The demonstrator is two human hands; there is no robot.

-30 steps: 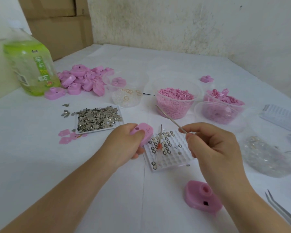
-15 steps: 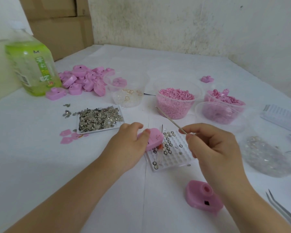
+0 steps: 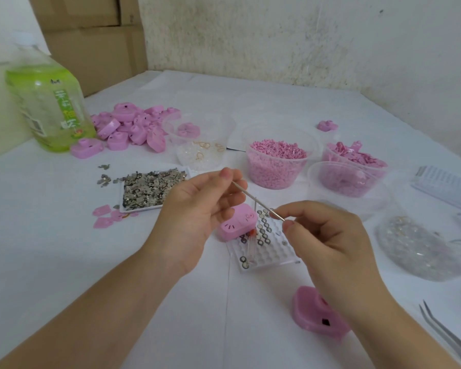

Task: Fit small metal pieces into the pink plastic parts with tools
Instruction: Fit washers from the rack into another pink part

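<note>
1. Pink plastic part (image 3: 237, 225) lies over the left edge of the white grid tray (image 3: 277, 249), just beside the left hand (image 3: 194, 209), which does not hold it.
2. Grip: the right hand (image 3: 330, 241) pinches a thin needle (image 3: 258, 201) between thumb and forefinger at its near end. The far end reaches the left thumb and forefinger. I cannot tell whether that grip closes on the needle or only touches it; the other left fingers curl loosely.
3. Progress, as I judge it: a pause between fittings, with the tool in hand and the part set down. No metal piece shows on the needle. Whether this part already carries its metal is too small to tell.
4. Much is left: the metal pieces (image 3: 149, 190) are piled thick on their white tray (image 3: 123, 209), with a few strays beside it.
5. Counts, outward:
   - One red-tipped clear tool (image 3: 251, 237) lies on the grid tray, among roughly twenty ringed holes.
   - Single pink parts: the one by the grip, one near part (image 3: 320, 312) on the tabletop (image 3: 64, 262), one far part (image 3: 328, 125), and one inside the clear cup (image 3: 176, 145) of gold rings.
   - One heap of pink parts (image 3: 133, 126) at the back left holds more than a dozen, too overlapped to count.
   - One tub of pink granules (image 3: 313, 155) and two tubs of pink bits (image 3: 383, 169).
   - One pair of tweezers (image 3: 447, 339) and one green bottle (image 3: 48, 107).
</note>
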